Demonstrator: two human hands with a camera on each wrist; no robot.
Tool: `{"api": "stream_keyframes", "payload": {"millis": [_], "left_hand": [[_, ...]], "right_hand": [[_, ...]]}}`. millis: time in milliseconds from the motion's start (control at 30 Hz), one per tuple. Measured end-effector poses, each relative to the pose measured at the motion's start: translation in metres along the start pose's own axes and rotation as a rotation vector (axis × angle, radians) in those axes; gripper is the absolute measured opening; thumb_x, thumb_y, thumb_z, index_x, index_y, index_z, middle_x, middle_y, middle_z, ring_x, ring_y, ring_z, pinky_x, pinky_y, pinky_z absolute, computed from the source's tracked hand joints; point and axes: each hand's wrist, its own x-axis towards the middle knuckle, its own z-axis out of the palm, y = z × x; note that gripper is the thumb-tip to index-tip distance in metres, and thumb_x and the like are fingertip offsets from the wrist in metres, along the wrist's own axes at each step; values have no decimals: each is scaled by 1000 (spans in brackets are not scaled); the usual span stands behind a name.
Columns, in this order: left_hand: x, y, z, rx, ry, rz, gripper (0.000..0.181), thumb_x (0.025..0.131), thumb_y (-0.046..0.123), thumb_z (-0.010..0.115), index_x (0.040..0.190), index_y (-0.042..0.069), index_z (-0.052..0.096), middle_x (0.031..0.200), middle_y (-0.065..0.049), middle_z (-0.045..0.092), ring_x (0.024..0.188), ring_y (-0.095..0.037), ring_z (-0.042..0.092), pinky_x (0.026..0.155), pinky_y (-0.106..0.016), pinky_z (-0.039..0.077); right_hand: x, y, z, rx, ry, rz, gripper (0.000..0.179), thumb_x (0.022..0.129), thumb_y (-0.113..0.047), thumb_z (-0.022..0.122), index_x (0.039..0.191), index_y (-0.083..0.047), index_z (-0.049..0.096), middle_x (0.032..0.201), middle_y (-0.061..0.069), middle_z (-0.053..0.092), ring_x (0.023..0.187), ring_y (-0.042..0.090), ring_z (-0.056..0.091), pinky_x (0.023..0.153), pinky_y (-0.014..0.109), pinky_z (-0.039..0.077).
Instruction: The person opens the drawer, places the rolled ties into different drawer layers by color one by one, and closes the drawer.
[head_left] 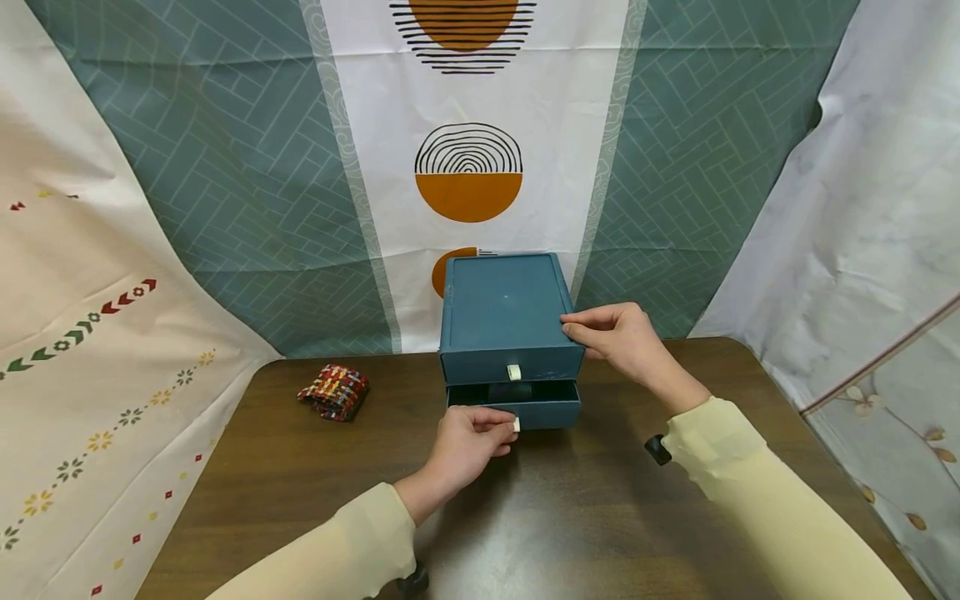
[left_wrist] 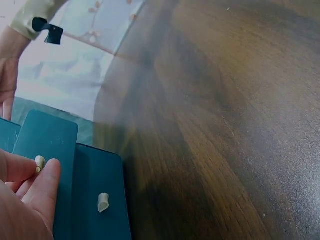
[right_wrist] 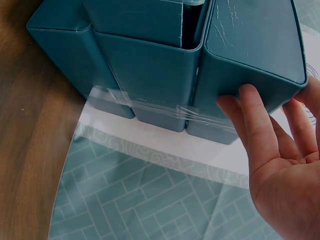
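Observation:
A teal drawer unit stands against the hanging cloth. Its middle drawer is pulled part-way out, and a dark object shows dimly inside it. My left hand pinches that drawer's pale pull tab between thumb and fingers. Below it, the lower drawer front has its own pale tab, and this drawer is closed. My right hand rests on the unit's upper right edge. In the right wrist view its extended fingers press the side of the top section.
A folded, multicoloured woven piece lies on the brown wooden table, left of the unit. Clear tape runs across the stacked sections' side. Patterned cloths hang behind the table and along both sides.

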Motion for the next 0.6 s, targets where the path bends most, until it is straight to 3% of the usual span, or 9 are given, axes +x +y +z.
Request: {"api": "stream_keyframes", "payload": {"millis": [233,600], "left_hand": [[3,-3,0,-11,8,12,18,88,11,64,102,4,72,103,-10,70,91,-28,69,70,-31,57],[6,-5,0,-16,10,31,19,87,11,65,103,2,71,102,-11,71,86,-20,71,71,-31,57]], "right_hand": [[0,-1,0,4,1,1,36,82,-44,68,111,-23,70,117,2,67,104,16,63,77,35,57],[-1,-1,0,-5,7,-6,34,82,-43,69,111,-24,70,116,1,67,103,16,64,77,35,57]]}}
